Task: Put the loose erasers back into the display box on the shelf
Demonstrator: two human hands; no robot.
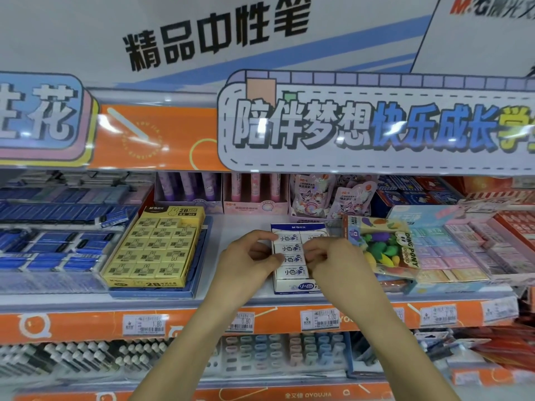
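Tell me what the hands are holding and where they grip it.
Both hands, left and right, pinch one white eraser by its short ends, over the display box.

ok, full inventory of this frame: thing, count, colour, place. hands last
white eraser display box: one, white and blue, shelf centre, under both hands
white erasers: several visible in the box, exact count hidden by the hands
yellow 2B eraser box: one, yellow, left of the white box, full
blue erasers: many, blue, far left of the shelf
toy eraser pack: one, multicoloured, right of the white box
pastel eraser boxes: several, pink, blue and yellow, far right
price tags: at least four, white, on the orange shelf edge
left hand: at the box's left side, fingers on an eraser
right hand: at the box's right side, fingers on the erasers
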